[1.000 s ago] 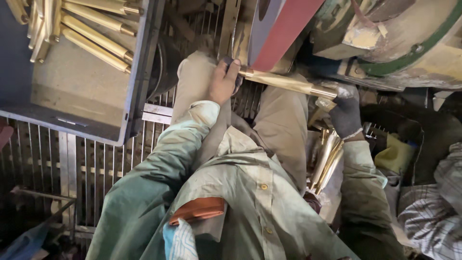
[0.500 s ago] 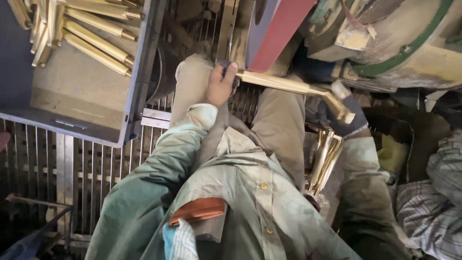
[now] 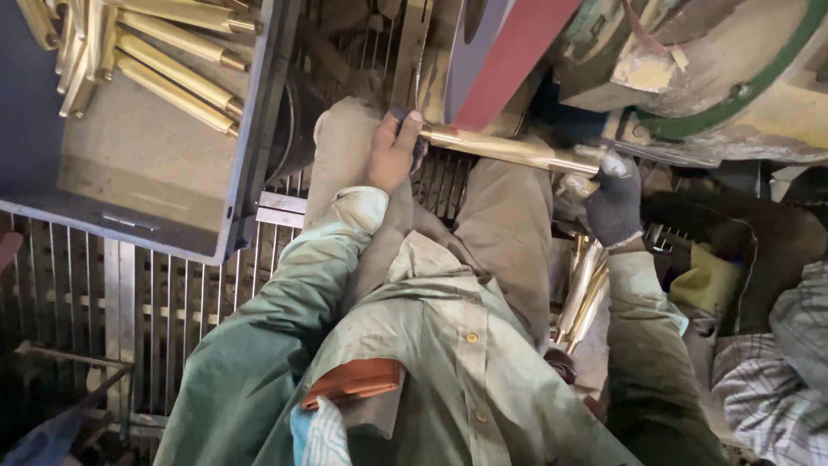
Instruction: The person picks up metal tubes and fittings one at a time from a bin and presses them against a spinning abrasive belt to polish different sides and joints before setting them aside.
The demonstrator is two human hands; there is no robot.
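A brass rod (image 3: 504, 148) lies almost level across the person's lap, just under the lower edge of a red belt (image 3: 509, 53) that slants down from above. Its top side meets the belt's edge near the rod's left end; whether they truly touch cannot be told.

The left hand (image 3: 392, 155), bare, is closed around the rod's left end, thumb on top, knuckles towards the camera. The right hand (image 3: 614, 203), in a dark glove, is closed on the rod's right end, where the rod narrows to a paler tip. Both hands hold the same rod, one at each end, with the belt above the stretch between them.

Below the rod are the person's knees in tan trousers (image 3: 509, 233), and below those a pale green shirt (image 3: 431, 362) with a brown pocket flap. Just below the right hand, beside the right thigh, a bundle of more rods (image 3: 582, 289) stands on end, leaning slightly.

Up and to the left of the rod sits a grey tray (image 3: 259, 129), well apart from the left hand, with a heap of finished rods (image 3: 168, 65) lying in its far end. Under the tray and the knees runs a metal grate (image 3: 103, 293).

Above and right of the rod, a grimy machine housing (image 3: 733, 78) with a green rim fills the corner. At the far right, below it, part of another person's checked sleeve (image 3: 776, 380) shows.
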